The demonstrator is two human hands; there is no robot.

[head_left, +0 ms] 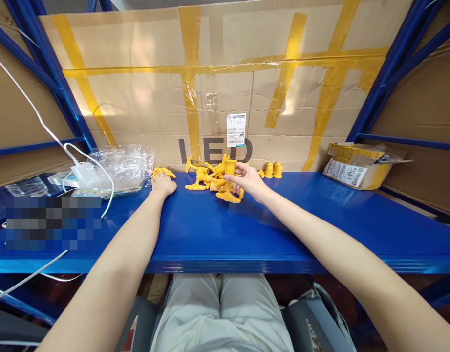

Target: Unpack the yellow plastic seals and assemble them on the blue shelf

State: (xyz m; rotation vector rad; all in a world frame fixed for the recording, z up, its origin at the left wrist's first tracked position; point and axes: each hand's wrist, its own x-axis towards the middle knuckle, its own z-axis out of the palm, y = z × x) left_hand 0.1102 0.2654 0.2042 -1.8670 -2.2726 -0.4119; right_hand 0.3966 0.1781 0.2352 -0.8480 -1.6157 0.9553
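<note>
A heap of several yellow plastic parts [210,178] lies at the back of the blue shelf [225,230]. My right hand [249,181] reaches into the heap and pinches an upright yellow part [229,168] with thumb and fingers. My left hand [163,186] rests on the shelf with its fingers curled over a flat yellow part [163,172] at the left of the heap. Two small yellow caps [273,169] stand just right of the heap, apart from both hands.
A taped cardboard sheet [225,83] with a white label forms the back wall. Clear plastic bags [122,168] and a white charger with cable [83,172] lie at the left. A small open cardboard box [356,165] sits at the right. Blue rack posts flank both sides.
</note>
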